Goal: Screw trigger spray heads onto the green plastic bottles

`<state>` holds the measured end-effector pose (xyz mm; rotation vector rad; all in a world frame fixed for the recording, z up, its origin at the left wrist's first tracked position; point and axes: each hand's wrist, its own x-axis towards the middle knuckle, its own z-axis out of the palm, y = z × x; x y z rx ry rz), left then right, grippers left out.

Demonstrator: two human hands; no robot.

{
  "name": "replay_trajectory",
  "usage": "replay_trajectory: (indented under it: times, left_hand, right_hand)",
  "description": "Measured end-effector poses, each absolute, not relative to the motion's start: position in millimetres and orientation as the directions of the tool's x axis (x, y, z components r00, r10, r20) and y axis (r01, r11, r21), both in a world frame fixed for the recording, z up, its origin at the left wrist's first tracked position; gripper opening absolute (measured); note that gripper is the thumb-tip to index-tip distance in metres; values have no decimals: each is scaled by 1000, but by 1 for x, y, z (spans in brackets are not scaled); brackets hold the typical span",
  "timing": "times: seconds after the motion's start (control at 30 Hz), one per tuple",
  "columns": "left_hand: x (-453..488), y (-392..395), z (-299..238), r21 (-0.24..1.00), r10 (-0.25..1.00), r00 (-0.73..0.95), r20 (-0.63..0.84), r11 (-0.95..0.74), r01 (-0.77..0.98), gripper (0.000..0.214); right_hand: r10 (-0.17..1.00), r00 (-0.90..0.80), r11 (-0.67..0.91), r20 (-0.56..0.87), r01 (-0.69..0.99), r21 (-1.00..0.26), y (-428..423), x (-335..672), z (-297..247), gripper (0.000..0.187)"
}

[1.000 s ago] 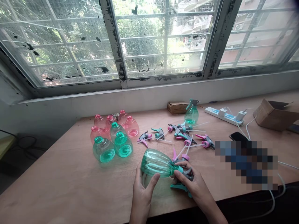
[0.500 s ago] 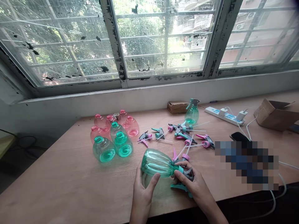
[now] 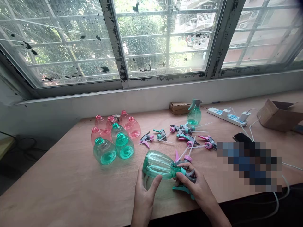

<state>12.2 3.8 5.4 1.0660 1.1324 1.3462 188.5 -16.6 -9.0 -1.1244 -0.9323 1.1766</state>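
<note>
A clear green spray bottle (image 3: 159,165) lies tilted on its side above the table, its neck toward the right. My left hand (image 3: 147,192) is wrapped round the bottle's base end, thumb along the near side. At the neck, my right hand (image 3: 193,181) grips the collar of a grey spray head (image 3: 191,177) that sits on the bottle's mouth. Under my right hand lies a teal trigger part (image 3: 183,189), partly hidden. Just beyond are pink-and-grey spray heads (image 3: 188,158) with straws, and several more (image 3: 187,137) lie scattered further back.
Green bottles (image 3: 105,151) and pink bottles (image 3: 134,128) without heads stand at the left. A green bottle with a spray head (image 3: 194,113) stands at the back, near a flat cardboard box (image 3: 180,108). Rightward are a power strip (image 3: 227,117), a phone (image 3: 242,138) and an open carton (image 3: 279,116).
Almost nothing differs. Both hands keep the same hold on the bottle and spray head; the whole view has shifted very slightly.
</note>
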Motion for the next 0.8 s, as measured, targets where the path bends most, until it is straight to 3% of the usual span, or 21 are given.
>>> replay_trajectory:
  times: [0.8]
  left_hand:
    - [10,6,-2,984,998,-57,22,-32,-175,74]
  right_hand:
    - [991,136,20,-9,-216,-976,-17,191,-9,42]
